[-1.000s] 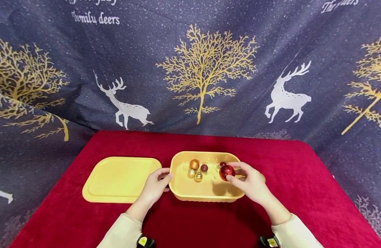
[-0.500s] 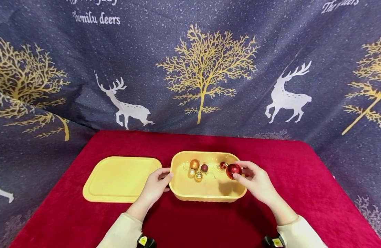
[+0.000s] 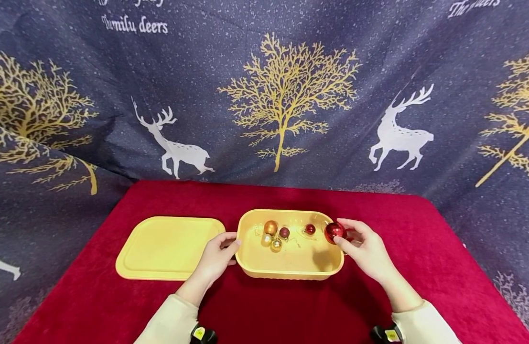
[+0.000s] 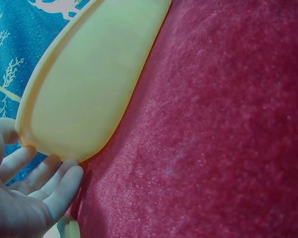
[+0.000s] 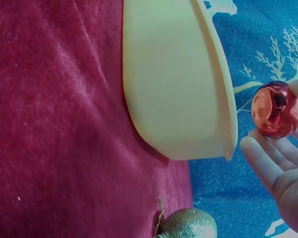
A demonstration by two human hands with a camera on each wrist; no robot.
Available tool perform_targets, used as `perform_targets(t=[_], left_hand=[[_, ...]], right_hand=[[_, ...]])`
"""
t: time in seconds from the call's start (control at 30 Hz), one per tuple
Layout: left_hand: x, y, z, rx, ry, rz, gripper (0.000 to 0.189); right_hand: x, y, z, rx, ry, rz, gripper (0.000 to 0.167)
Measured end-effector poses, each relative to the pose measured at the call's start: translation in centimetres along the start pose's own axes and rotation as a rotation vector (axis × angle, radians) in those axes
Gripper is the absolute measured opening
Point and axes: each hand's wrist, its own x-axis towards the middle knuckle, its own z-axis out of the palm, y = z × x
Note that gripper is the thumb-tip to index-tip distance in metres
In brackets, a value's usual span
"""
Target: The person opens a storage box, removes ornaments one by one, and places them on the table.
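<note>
A yellow plastic container (image 3: 290, 276) stands on the table, its left end held by my left hand (image 3: 218, 252), thumb at the rim and fingers against the outer wall. In the left wrist view several fingertips (image 4: 72, 171) touch that end wall. My right hand (image 3: 367, 248) pinches a shiny red Christmas bauble (image 3: 335, 232) at the container's right rim; in the right wrist view the bauble (image 5: 276, 110) sits between thumb and fingers. Inside the container lie an orange bauble (image 3: 270, 227), a dark purple one (image 3: 284, 232), a small red one (image 3: 309, 229) and small gold ones (image 3: 276, 245).
A flat yellow lid (image 3: 169, 248) lies left of the container. A glittery gold bauble (image 5: 188, 225) shows low in the right wrist view, beyond the container's end. Red velvet cloth (image 3: 264, 310) covers the table; a dark printed curtain (image 3: 195, 57) hangs behind.
My right hand has carried the large red bauble rightward and slightly up, from over the container's inside to its right rim. The left hand has kept its place on the left end.
</note>
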Motion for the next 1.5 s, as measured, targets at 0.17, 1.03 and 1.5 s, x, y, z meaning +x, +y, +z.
perform_targets(t=[0.17,1.03,1.5], left_hand=[[0.0,0.1,0.0,0.001,-0.002,-0.001,0.033],[0.1,0.0,0.0,0.009,0.0,0.004,0.033],[0.0,0.2,0.0,0.016,-0.003,0.002,0.034]], right_hand=[[-0.1,0.0,-0.5,-0.024,0.016,0.019,0.044],[0.3,3.4,-2.8,-0.08,0.106,0.102,0.041],[0.7,4.9,-3.4,-0.061,0.118,0.161,0.044]])
